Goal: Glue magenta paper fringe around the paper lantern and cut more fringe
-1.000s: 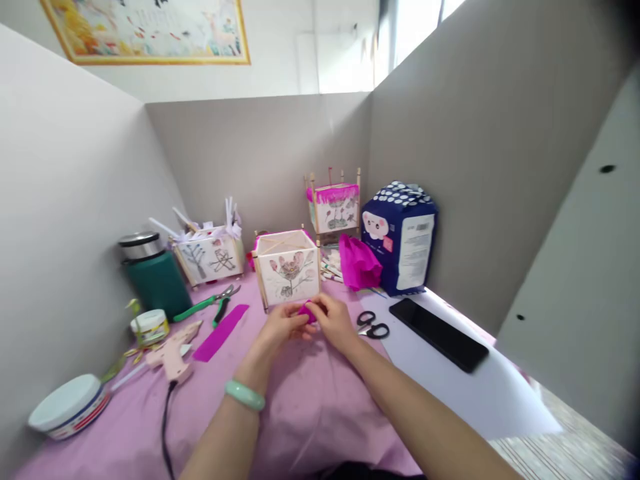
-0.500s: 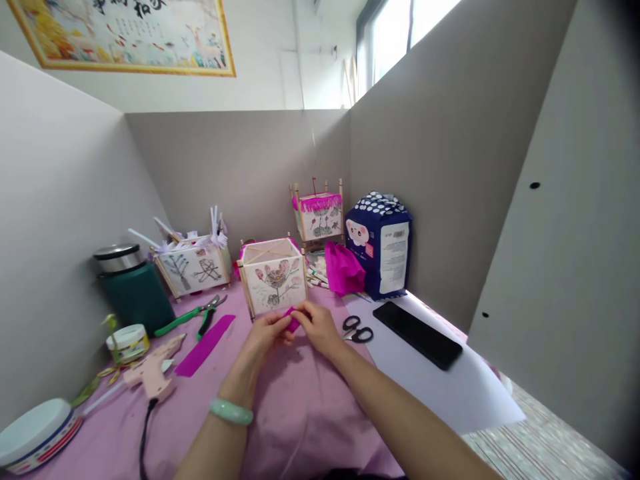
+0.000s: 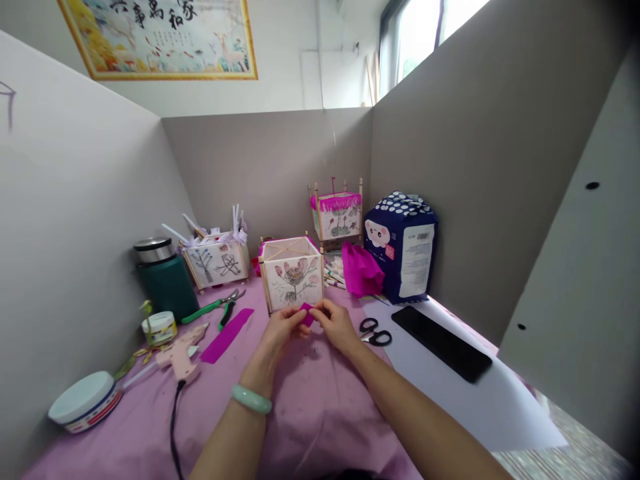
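Observation:
Between my two hands is a small magenta piece of paper (image 3: 307,315), pinched from both sides by thumbs and fingertips. My left hand (image 3: 283,330), with a pale green bangle on its wrist, is closed on the left side of the piece. From the right, my right hand (image 3: 336,325) grips the other side. Just behind the hands stands a box-shaped lantern frame (image 3: 294,281) with wooden sticks at its corners and a drawn flower on its front panel. A flat magenta strip (image 3: 227,337) lies on the cloth to the left.
A pink glue gun (image 3: 179,355), green-handled pliers (image 3: 213,308), a teal flask (image 3: 167,283) and a white tub (image 3: 86,400) are on the left. Scissors (image 3: 375,332), a black phone (image 3: 441,343) and a blue package (image 3: 403,250) are at right. Behind stands a fringed lantern (image 3: 339,217).
The view has swung a little to the left, so everything sits further right in the picture. Both hands still hold the magenta paper, and more of its flat face shows now.

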Demonstrator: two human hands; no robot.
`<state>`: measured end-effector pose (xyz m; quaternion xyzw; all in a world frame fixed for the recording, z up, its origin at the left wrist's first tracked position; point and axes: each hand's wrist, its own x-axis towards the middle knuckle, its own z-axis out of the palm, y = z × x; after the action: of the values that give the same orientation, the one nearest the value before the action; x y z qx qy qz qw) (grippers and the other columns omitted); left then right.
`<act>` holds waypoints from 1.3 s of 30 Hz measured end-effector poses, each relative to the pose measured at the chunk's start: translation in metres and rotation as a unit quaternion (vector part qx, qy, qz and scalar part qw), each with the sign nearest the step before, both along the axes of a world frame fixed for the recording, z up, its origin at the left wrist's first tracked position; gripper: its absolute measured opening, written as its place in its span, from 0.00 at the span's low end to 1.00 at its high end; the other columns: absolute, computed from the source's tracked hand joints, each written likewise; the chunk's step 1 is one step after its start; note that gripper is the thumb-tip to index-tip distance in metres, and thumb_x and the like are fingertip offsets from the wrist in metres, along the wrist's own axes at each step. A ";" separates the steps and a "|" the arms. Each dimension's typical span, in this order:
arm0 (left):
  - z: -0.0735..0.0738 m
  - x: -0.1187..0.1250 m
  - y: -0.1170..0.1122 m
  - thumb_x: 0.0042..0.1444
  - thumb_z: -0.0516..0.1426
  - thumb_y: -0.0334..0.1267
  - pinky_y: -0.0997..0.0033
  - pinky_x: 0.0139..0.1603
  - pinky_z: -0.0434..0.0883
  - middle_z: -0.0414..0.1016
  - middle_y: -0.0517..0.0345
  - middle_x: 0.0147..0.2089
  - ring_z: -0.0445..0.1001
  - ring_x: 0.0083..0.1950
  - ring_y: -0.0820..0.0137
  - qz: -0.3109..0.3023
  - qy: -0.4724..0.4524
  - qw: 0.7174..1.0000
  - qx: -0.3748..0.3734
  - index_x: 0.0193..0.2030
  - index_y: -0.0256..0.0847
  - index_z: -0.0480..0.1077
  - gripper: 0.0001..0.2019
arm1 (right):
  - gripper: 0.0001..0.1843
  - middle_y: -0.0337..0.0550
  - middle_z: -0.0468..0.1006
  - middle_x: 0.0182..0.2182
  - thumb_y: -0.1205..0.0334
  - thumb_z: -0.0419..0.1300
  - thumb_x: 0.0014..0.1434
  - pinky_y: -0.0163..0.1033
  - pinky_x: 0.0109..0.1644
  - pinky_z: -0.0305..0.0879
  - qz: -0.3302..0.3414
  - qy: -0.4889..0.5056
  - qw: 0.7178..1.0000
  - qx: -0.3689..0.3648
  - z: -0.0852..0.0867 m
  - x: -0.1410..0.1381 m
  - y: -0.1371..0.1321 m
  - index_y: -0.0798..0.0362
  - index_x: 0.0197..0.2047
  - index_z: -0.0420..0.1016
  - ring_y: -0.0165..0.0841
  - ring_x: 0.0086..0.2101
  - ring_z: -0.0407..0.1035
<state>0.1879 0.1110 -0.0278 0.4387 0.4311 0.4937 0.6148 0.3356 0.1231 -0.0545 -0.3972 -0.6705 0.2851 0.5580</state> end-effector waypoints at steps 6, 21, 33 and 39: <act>-0.002 0.001 0.003 0.52 0.61 0.27 0.74 0.31 0.76 0.79 0.48 0.28 0.79 0.30 0.68 0.012 -0.037 0.999 -0.008 0.34 0.29 0.74 0.03 | 0.10 0.37 0.72 0.24 0.57 0.57 0.57 0.32 0.30 0.59 0.008 -0.001 1.000 -0.001 0.002 0.000 -0.003 0.55 0.31 0.73 0.29 0.26 0.63; 0.007 0.001 -0.002 0.60 0.54 0.28 0.78 0.22 0.72 0.75 0.51 0.21 0.74 0.20 0.73 0.037 -0.022 0.999 -0.029 0.32 0.31 0.68 0.06 | 0.15 0.45 0.78 0.39 0.71 0.54 0.53 0.39 0.43 0.61 -0.021 -0.403 0.915 -0.012 0.016 0.127 -0.028 0.51 0.40 0.77 0.38 0.40 0.70; -0.002 -0.003 0.005 0.58 0.57 0.29 0.78 0.21 0.72 0.74 0.53 0.20 0.73 0.19 0.73 0.041 -0.045 0.998 -0.022 0.33 0.32 0.70 0.03 | 0.13 0.44 0.77 0.40 0.66 0.56 0.53 0.40 0.43 0.65 0.070 -0.251 0.963 -0.068 0.045 0.119 -0.021 0.51 0.44 0.71 0.36 0.41 0.70; 0.001 -0.002 0.004 0.57 0.57 0.27 0.76 0.27 0.75 0.78 0.49 0.27 0.78 0.26 0.70 0.047 -0.074 0.996 -0.016 0.34 0.31 0.70 0.02 | 0.25 0.43 0.75 0.39 0.56 0.62 0.50 0.39 0.41 0.67 0.157 0.019 0.982 -0.107 0.013 0.068 0.003 0.52 0.52 0.68 0.33 0.38 0.70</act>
<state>0.1861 0.1146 -0.0270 0.3698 0.4125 0.5463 0.6282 0.4034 0.1260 -0.0417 -0.3384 -0.6799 0.4465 0.4730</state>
